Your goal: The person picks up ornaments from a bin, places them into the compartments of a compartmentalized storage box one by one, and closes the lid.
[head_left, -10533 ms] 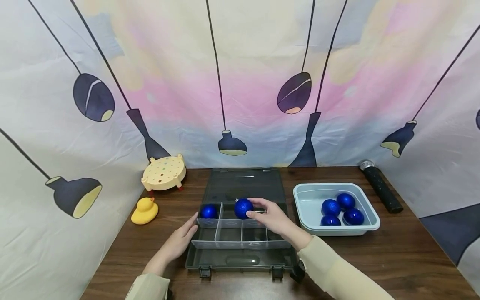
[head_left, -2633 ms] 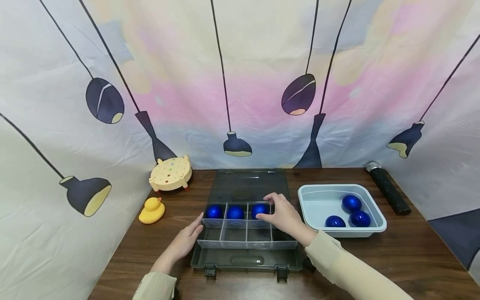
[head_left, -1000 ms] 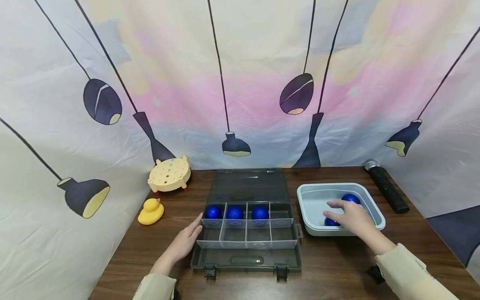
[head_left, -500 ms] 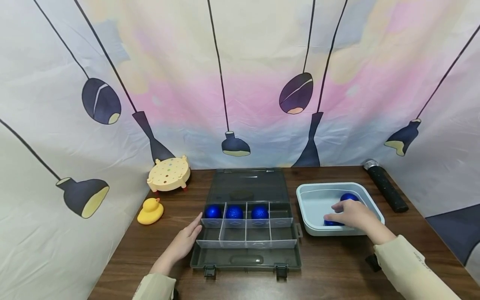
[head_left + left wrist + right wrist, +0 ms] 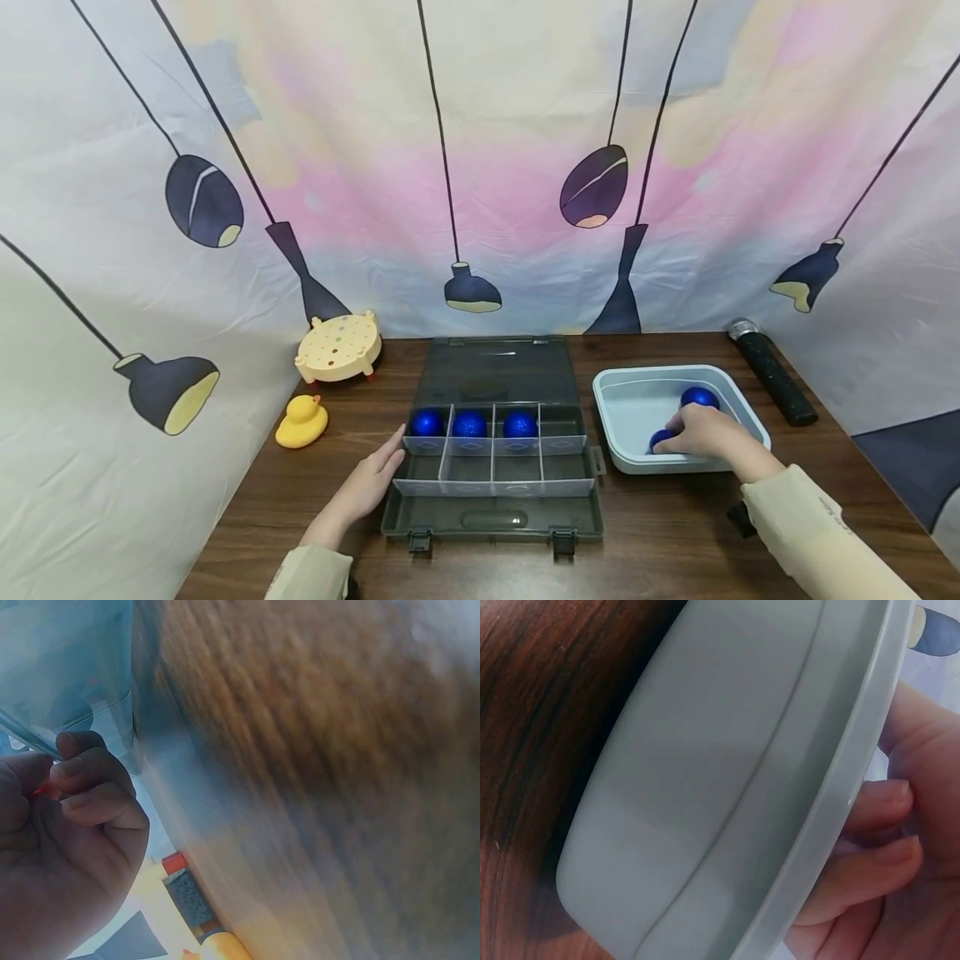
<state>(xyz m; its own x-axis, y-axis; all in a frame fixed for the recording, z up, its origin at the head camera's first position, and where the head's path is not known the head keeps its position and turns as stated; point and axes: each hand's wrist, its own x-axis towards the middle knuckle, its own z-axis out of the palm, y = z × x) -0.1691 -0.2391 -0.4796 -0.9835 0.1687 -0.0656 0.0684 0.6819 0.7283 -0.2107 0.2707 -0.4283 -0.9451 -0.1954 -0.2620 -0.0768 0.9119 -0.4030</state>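
A dark translucent compartment box (image 5: 491, 523) lies with its lid laid back. Three blue Christmas baubles, including a glittery bauble (image 5: 520, 425), sit in its back row from the left; the back row's right compartment holds none. My left hand (image 5: 365, 482) holds the box's left edge, which in the left wrist view runs between thumb and curled fingers. Inside the pale blue tray (image 5: 622, 462), my right hand (image 5: 705, 433) grips a blue bauble (image 5: 660, 438) at the front. Another bauble (image 5: 700, 397) rests behind that hand. The right wrist view shows curled fingers beyond the tray's rim; the bauble is hidden there.
A black microphone (image 5: 772, 373) lies right of the tray. At the left stand a yellow rubber duck (image 5: 302, 422) and a round cream toy with small legs (image 5: 339, 348). A printed cloth (image 5: 517, 100) hangs behind the wooden table (image 5: 660, 533).
My right hand left the box after a third bauble went into its back row. It reached into the tray, lowered, and closed round the front bauble. The left hand has stayed put.
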